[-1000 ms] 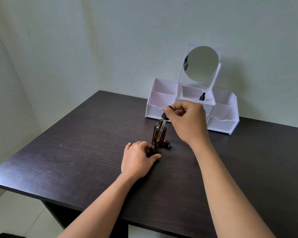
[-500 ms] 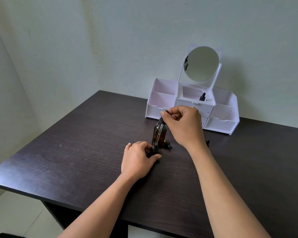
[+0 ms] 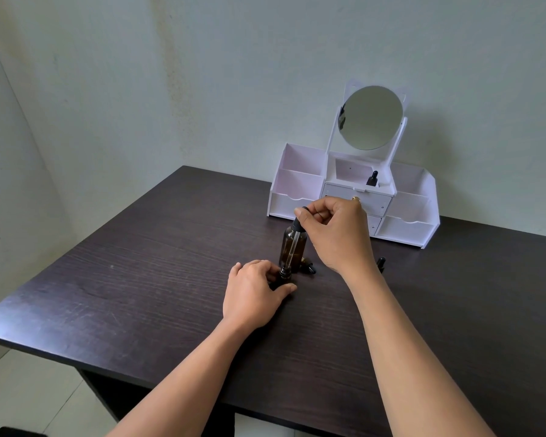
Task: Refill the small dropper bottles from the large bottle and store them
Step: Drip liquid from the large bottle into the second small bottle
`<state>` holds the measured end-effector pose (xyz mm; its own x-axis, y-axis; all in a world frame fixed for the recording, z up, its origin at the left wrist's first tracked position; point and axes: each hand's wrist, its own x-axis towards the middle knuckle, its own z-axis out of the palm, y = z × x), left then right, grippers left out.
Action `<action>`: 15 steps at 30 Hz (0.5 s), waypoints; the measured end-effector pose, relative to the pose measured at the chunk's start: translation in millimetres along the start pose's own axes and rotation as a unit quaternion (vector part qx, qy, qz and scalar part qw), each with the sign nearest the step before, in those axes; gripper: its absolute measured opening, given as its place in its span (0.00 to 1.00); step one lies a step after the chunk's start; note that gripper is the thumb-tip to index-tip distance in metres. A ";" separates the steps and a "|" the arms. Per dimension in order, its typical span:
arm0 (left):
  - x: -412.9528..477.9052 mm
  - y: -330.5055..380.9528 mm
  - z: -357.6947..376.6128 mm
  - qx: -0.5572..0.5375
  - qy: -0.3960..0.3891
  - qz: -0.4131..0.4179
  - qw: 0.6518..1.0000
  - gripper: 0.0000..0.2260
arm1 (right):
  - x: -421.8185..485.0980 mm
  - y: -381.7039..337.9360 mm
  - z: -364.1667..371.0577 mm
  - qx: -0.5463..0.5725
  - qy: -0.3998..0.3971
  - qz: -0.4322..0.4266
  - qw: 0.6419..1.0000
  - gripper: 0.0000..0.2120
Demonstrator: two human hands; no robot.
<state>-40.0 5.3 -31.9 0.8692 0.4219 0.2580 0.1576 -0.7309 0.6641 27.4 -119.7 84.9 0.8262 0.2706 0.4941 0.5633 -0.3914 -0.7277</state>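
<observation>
A large amber bottle point(image 3: 293, 247) stands open on the dark table point(image 3: 158, 279). In front of it my left hand point(image 3: 252, 294) holds a small dark dropper bottle point(image 3: 285, 274) upright on the table. My right hand point(image 3: 331, 231) pinches the black bulb of a glass dropper point(image 3: 292, 244), whose tip points down into the small bottle's mouth. A small cap or dropper point(image 3: 309, 267) lies just right of the large bottle. Another small dropper bottle point(image 3: 381, 263) stands behind my right wrist, partly hidden. One small dropper bottle point(image 3: 372, 179) stands in the white organizer point(image 3: 407, 228).
The white organizer with open compartments, drawers and a round mirror point(image 3: 371, 118) stands at the table's back edge against the wall. The table's left and front edges drop to a tiled floor point(image 3: 29, 398).
My right hand has lowered the dropper from above the large bottle, so its tip now reaches the small bottle's mouth. My left hand has stayed put.
</observation>
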 end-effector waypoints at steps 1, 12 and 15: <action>0.1 0.0 -0.1 0.000 0.001 0.000 1.000 0.12 | -0.2 0.4 0.3 -0.003 0.000 -0.002 1.000 0.08; 0.2 0.6 -0.9 0.001 -0.005 -0.001 1.000 0.13 | -0.7 -0.7 0.2 -0.022 -0.018 -0.018 0.999 0.07; 0.0 0.5 -0.9 0.002 -0.001 0.004 1.000 0.12 | -0.8 -1.3 -0.1 -0.019 -0.027 -0.013 0.999 0.07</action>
<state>-40.3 5.4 -30.9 0.8718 0.4141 0.2617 0.1521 -0.7366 0.6590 26.1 -119.6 85.5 0.8101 0.3288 0.4854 0.5857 -0.4166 -0.6953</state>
